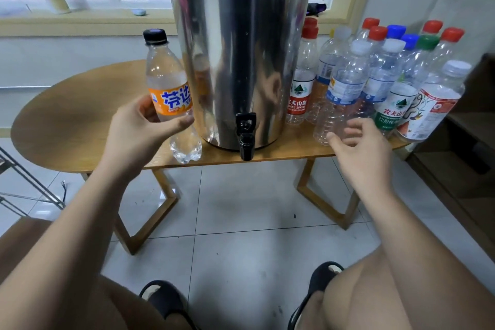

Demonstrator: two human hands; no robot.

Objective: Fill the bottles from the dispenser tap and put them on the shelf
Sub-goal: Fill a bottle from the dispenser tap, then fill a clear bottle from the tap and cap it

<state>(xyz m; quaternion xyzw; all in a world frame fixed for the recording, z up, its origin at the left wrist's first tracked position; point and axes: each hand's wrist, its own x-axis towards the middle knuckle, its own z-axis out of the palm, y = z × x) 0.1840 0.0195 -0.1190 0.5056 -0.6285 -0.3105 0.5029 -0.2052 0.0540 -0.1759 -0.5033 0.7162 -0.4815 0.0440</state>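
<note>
Left hand (146, 126) cupped round orange-label bottle (171, 94), thumb across its front. Bottle upright, capped, holding clear liquid, on desk (80, 104) just left of steel dispenser (241, 48). Black tap (246, 134) overhangs desk edge. Right hand (359, 144) spread, blurred, at foot of front clear bottle (342, 94) among capped empty bottles (385, 69) right of dispenser; contact unclear.
</note>
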